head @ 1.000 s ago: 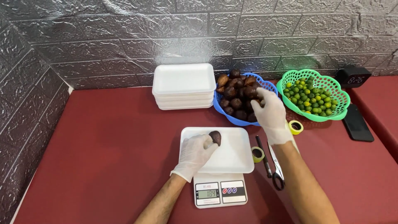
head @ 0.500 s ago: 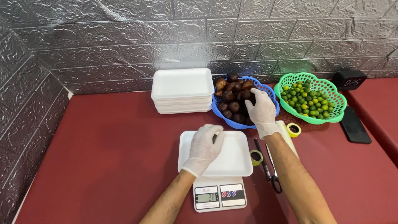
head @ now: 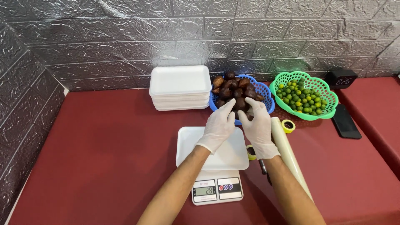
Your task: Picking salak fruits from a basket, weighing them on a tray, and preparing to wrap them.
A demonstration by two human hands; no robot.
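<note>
My left hand (head: 218, 127) and my right hand (head: 259, 127), both in white gloves, meet at the front rim of a blue basket (head: 267, 95) heaped with brown scaly fruits (head: 233, 86). The left fingers stretch out towards the fruit with nothing seen in them. The right fingers curl over the fruits at the rim, and the palm is hidden. Below the hands a white foam tray (head: 189, 146) rests on a small digital scale (head: 216, 191). The hands cover the back part of the tray.
A stack of white foam trays (head: 179, 85) stands left of the blue basket. A green basket (head: 330, 99) of small limes (head: 302, 99) is at its right. A roll of film (head: 287, 152), yellow tape (head: 288, 126), a phone (head: 346, 121) and a small clock (head: 341, 78) lie at the right.
My left hand has risen from the fruit on the tray up to the basket rim. My right hand has drawn back from the basket's middle to its front edge.
</note>
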